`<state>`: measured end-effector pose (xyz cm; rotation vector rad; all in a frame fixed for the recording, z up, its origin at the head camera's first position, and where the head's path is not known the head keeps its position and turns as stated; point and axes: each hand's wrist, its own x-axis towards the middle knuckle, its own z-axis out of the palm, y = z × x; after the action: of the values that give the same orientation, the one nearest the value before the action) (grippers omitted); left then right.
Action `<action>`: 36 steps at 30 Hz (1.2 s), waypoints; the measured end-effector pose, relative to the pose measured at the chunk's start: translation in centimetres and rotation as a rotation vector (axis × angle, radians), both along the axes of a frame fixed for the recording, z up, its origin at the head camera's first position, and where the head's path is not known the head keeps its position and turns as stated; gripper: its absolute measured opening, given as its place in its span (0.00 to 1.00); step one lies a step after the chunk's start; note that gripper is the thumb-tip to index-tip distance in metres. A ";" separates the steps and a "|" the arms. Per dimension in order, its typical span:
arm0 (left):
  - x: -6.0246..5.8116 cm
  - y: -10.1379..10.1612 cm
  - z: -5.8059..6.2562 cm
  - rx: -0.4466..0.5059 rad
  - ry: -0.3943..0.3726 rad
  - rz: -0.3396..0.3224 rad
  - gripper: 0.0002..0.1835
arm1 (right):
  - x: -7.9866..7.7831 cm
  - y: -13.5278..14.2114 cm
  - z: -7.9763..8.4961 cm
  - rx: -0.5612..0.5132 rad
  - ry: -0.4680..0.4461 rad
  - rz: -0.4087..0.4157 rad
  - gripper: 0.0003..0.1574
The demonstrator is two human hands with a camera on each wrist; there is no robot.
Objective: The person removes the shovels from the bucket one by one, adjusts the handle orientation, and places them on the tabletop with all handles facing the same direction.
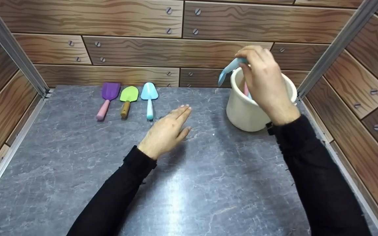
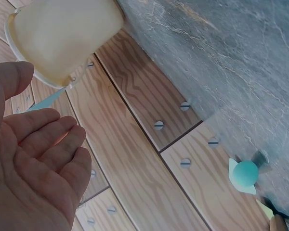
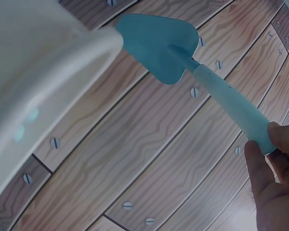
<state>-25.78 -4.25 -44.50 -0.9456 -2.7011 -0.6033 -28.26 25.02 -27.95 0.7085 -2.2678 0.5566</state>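
Note:
My right hand (image 1: 264, 75) pinches the handle end of a blue trowel (image 3: 159, 48) between thumb and fingers. The trowel is held up at the rim of a cream bucket (image 1: 246, 116), its blade pointing down past the left side in the head view. Inside the bucket a pink piece (image 1: 245, 88) and a bit of light blue show; the rest is hidden by the hand. My left hand (image 1: 166, 132) hovers over the tabletop with fingers extended, holding nothing. Its palm faces the camera in the left wrist view.
Three small shovels lie in a row at the back left: purple with a pink handle (image 1: 111, 91), green with a brown handle (image 1: 129, 94), and light blue (image 1: 149, 91). Wood-patterned walls (image 1: 136, 49) enclose the grey marbled table (image 1: 77, 173) at the back and sides.

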 end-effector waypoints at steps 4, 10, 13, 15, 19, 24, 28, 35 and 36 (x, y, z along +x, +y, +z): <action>0.0 0.0 0.0 0.005 0.009 0.000 0.37 | 0.2 -0.3 -1.1 0.008 0.011 0.018 0.16; 0.0 -0.2 0.1 0.021 0.023 0.005 0.36 | 0.5 -0.7 -3.0 0.012 0.037 0.058 0.15; 0.0 -0.2 0.1 0.034 0.028 0.007 0.35 | 0.6 -0.8 -3.8 0.007 0.043 0.070 0.15; 0.0 -0.2 0.2 0.038 0.027 0.011 0.35 | 0.7 -0.9 -4.3 0.003 0.046 0.073 0.15; -0.1 -0.2 0.2 0.046 0.013 0.017 0.35 | 0.9 -1.0 -5.3 -0.010 0.053 0.086 0.15; -0.2 -0.3 0.3 0.059 -0.002 0.023 0.35 | 1.0 -1.1 -6.4 -0.031 0.069 0.117 0.15; -0.1 -0.4 0.5 0.067 -0.004 0.024 0.35 | 1.2 -1.4 -7.3 -0.053 0.083 0.155 0.14; -0.2 -0.5 0.7 0.109 -0.020 0.020 0.36 | 1.5 -1.9 -8.8 -0.070 0.083 0.196 0.13; -0.1 -0.5 0.8 0.119 -0.019 0.019 0.35 | 1.5 -2.0 -9.0 -0.069 0.082 0.199 0.13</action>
<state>-25.92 -4.77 -43.74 -0.8870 -2.6536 -0.7638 -26.74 23.06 -36.94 0.9122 -2.1056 0.6839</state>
